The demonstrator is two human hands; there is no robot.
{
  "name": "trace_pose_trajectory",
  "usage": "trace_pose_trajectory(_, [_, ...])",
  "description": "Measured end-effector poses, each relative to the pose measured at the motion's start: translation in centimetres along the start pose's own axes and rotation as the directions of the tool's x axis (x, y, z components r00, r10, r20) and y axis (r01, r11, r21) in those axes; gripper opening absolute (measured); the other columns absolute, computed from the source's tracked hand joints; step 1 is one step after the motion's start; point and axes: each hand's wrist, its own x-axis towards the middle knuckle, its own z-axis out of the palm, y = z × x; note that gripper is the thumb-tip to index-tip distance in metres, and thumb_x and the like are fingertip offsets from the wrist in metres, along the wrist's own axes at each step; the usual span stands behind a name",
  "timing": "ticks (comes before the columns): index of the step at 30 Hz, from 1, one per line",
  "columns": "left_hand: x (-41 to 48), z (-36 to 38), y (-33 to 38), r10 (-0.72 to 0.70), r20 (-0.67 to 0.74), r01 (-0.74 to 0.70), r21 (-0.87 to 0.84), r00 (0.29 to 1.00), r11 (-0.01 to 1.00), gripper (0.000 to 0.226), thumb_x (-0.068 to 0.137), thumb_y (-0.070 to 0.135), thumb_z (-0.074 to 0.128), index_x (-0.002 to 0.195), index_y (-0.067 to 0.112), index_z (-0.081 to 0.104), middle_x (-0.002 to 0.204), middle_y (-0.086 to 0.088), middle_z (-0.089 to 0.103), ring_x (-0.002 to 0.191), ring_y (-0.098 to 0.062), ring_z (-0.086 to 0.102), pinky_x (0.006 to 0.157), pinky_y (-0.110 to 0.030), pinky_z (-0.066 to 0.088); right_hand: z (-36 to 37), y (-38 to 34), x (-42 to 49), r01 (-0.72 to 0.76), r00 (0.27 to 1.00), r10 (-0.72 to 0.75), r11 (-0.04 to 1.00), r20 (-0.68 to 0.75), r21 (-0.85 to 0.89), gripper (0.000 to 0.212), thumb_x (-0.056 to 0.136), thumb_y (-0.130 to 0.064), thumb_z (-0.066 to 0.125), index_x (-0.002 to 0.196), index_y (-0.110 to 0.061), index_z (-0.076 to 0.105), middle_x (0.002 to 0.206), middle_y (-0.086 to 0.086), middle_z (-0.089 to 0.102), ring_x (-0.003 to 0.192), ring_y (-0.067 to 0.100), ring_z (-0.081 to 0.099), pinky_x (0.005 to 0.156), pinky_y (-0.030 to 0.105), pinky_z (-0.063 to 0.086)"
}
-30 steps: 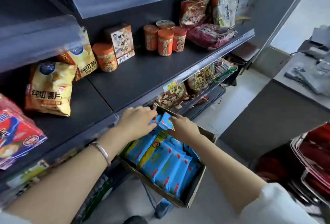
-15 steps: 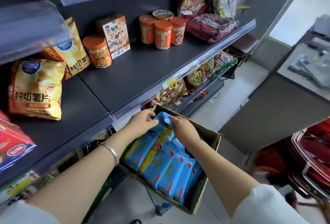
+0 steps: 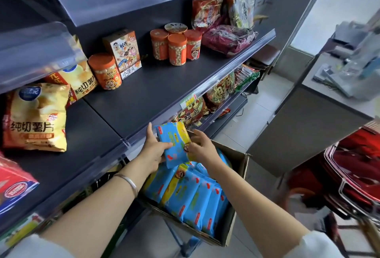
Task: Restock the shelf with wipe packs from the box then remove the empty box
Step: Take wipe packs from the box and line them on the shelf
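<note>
Just below the front edge of the dark shelf (image 3: 144, 97), a blue wipe pack (image 3: 173, 138) with a yellow band and a cartoon face is held over the open cardboard box (image 3: 239, 167). The left hand (image 3: 153, 150) has its grip closed on the pack's left side, thumb across the front and forefinger up along the edge. The right hand (image 3: 202, 148) pinches the right side in a narrow grip. The print on the pack is too small to read. More blue packs (image 3: 191, 198) of the same kind stand on edge in rows inside the box. On the shelf, a yellow crisp bag (image 3: 35, 117) reads "纯切薯片", and a second bag (image 3: 82, 80) behind it carries the same words. A carton (image 3: 123, 52) shows "旺仔" at the top and "小馒头" on its white strip, with an orange-lidded jar (image 3: 104, 72) just beside it and a cluster of jars (image 3: 176, 48) further right. A yellow price tag (image 3: 189, 100) sits in the shelf's rail, its writing blurred. On the tier below, a red bag (image 3: 191, 113) bears large characters partly hidden by the rail. A silver bangle (image 3: 128, 181) circles the left wrist.
</note>
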Motion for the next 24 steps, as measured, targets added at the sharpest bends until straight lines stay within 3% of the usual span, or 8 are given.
trace_pose_trajectory(2, [-0.1, -0.5, 0.1, 0.019, 0.017, -0.020, 0.019, 1.000, 1.000, 0.095, 0.086, -0.014, 0.053, 0.148, 0.038, 0.003, 0.111, -0.005, 0.059, 0.086, -0.024, 0.063, 0.058, -0.039, 0.051, 0.2, -0.5, 0.0, -0.165, 0.984, 0.159, 0.984, 0.083, 0.064, 0.038, 0.088, -0.021, 0.062, 0.125, -0.013, 0.053, 0.105, 0.005, 0.062, 0.092, 0.020, 0.062, 0.078, 0.040, 0.058])
trace_pose_trajectory(5, [-0.2, -1.6, 0.4, 0.064, 0.036, -0.066, 0.072, 0.997, 0.995, 0.083, 0.084, -0.013, 0.055, 0.147, 0.028, 0.018, 0.127, -0.012, 0.053, 0.094, -0.026, 0.060, 0.067, -0.038, 0.053, 0.1, -1.0, -0.4, -0.162, 0.970, 0.145, 0.983, 0.193, 0.080, 0.007, 0.090, -0.019, 0.064, 0.095, -0.017, 0.060, 0.089, 0.001, 0.061, 0.085, 0.017, 0.060, 0.082, 0.041, 0.054])
trace_pose_trajectory(8, [0.1, -3.2, 1.5, 0.118, -0.036, -0.116, 0.067, 0.992, 0.991, 0.078, 0.084, -0.005, 0.062, 0.144, 0.026, 0.023, 0.126, -0.013, 0.050, 0.099, -0.025, 0.059, 0.082, -0.040, 0.051, -0.3, -1.3, 0.0, -0.096, 0.964, 0.086, 0.995, 0.251, 0.028, 0.013, 0.090, -0.018, 0.064, 0.102, -0.015, 0.060, 0.085, 0.000, 0.059, 0.077, 0.014, 0.057, 0.068, 0.031, 0.049])
trace_pose_trajectory(12, [-0.3, -4.2, 2.2, 0.059, -0.007, -0.059, -0.014, 0.998, 0.998, 0.067, 0.085, -0.001, 0.064, 0.139, 0.019, 0.031, 0.117, -0.014, 0.054, 0.081, -0.021, 0.061, 0.065, -0.036, 0.051, 0.4, -1.7, 0.2, -0.080, 0.962, 0.062, 0.995, 0.268, 0.059, 0.018, 0.090, -0.016, 0.064, 0.107, -0.011, 0.059, 0.085, 0.002, 0.060, 0.079, 0.018, 0.056, 0.067, 0.029, 0.046])
trace_pose_trajectory(16, [-0.5, -4.2, 1.3, 0.013, 0.021, -0.015, 0.060, 1.000, 0.998, 0.035, 0.084, -0.001, 0.064, 0.110, 0.011, 0.044, 0.108, -0.010, 0.061, 0.077, -0.022, 0.063, 0.053, -0.037, 0.054, 1.9, -1.9, 0.4, -0.084, 0.967, 0.063, 0.994, 0.245, 0.074, 0.008, 0.090, -0.018, 0.064, 0.097, -0.015, 0.060, 0.081, 0.000, 0.063, 0.070, 0.012, 0.061, 0.055, 0.021, 0.049])
trace_pose_trajectory(19, [0.1, -5.0, 1.2, 0.112, -0.055, -0.102, 0.162, 0.992, 0.981, 0.026, 0.085, -0.003, 0.062, 0.094, 0.014, 0.045, 0.103, -0.007, 0.060, 0.080, -0.022, 0.062, 0.060, -0.034, 0.052, 1.6, -1.5, 1.8, -0.022, 0.993, 0.039, 0.989, 0.112, -0.147, 0.015, 0.093, -0.015, 0.057, 0.103, -0.006, 0.064, 0.083, 0.006, 0.065, 0.069, 0.018, 0.062, 0.064, 0.028, 0.053])
trace_pose_trajectory(22, [0.6, -6.4, 1.3, 0.180, -0.079, -0.149, 0.301, 0.980, 0.942, 0.018, 0.088, 0.000, 0.059, 0.092, 0.011, 0.045, 0.104, -0.012, 0.061, 0.084, -0.026, 0.062, 0.062, -0.034, 0.052, 0.4, -0.1, 3.2, -0.031, 0.991, -0.040, 0.856, -0.127, -0.516, 0.021, 0.089, -0.008, 0.049, 0.099, 0.000, 0.067, 0.096, 0.019, 0.069, 0.089, 0.034, 0.066, 0.078, 0.043, 0.053])
trace_pose_trajectory(24, [0.7, -7.2, 1.3, 0.178, -0.071, -0.143, 0.344, 0.981, 0.928, 0.017, 0.089, 0.001, 0.059, 0.100, 0.005, 0.048, 0.102, -0.013, 0.063, 0.079, -0.025, 0.063, 0.062, -0.033, 0.053, 0.1, 0.6, 3.6, -0.113, 0.983, -0.003, 0.775, -0.183, -0.622, 0.019, 0.086, -0.008, 0.047, 0.087, 0.002, 0.064, 0.088, 0.024, 0.066, 0.080, 0.038, 0.062, 0.065, 0.040, 0.052])
